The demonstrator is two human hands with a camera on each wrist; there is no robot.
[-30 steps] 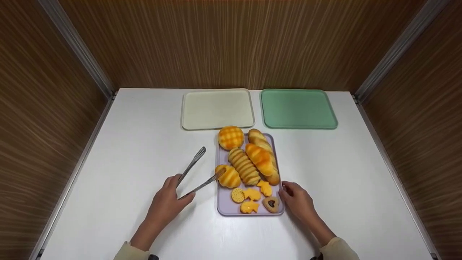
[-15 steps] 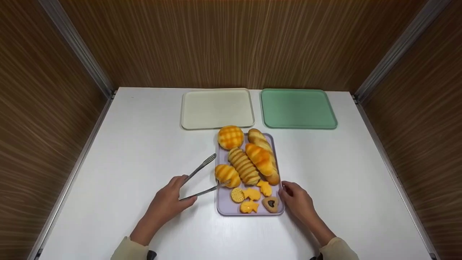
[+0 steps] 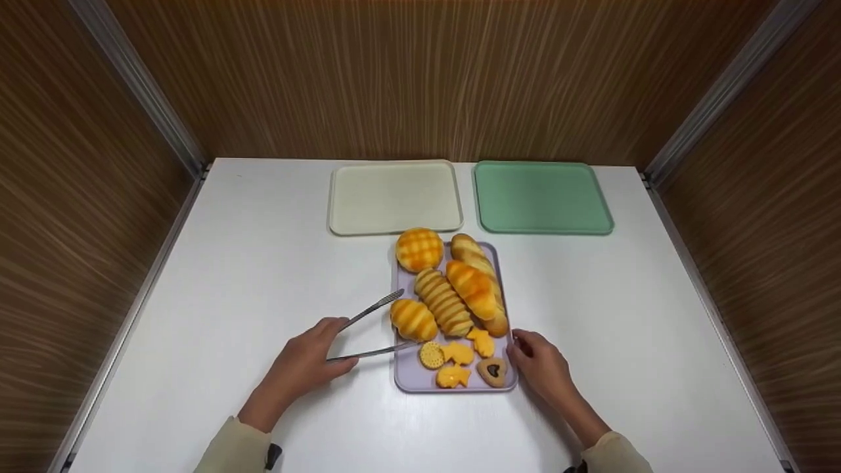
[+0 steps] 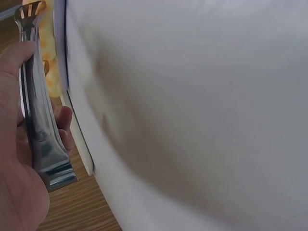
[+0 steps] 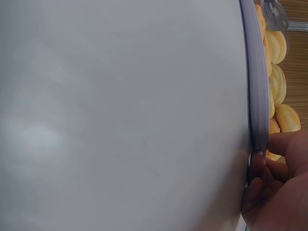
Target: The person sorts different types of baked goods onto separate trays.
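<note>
My left hand (image 3: pixel 305 360) holds a pair of metal tongs (image 3: pixel 372 309), their arms spread wide. The tips stand on either side of a small striped bread roll (image 3: pixel 413 320), at the left edge of a lilac tray (image 3: pixel 410 379). In the left wrist view the fingers and thumb lie around the tongs (image 4: pixel 41 113). At the tray's right edge, my right hand (image 3: pixel 544 368) pinches the rim (image 5: pixel 258 72) between thumb and fingers. Also on the tray are a round checked bun (image 3: pixel 420 249), a ridged loaf (image 3: pixel 444 302), a croissant (image 3: pixel 473 289) and a long twisted loaf (image 3: pixel 468 247).
Several small cookies lie at the tray's near end, among them a heart-shaped cookie (image 3: pixel 492 372) and a fish-shaped cookie (image 3: pixel 453 376). Behind stand a cream tray (image 3: pixel 395 199) and a green tray (image 3: pixel 543 198). Wood-grain panels (image 3: pixel 420 79) enclose the white table (image 3: pixel 263 263).
The tongs have swung right and nearer the small striped roll; their lower tip moved from on top of it to its near side. The right hand stays at the tray rim.
</note>
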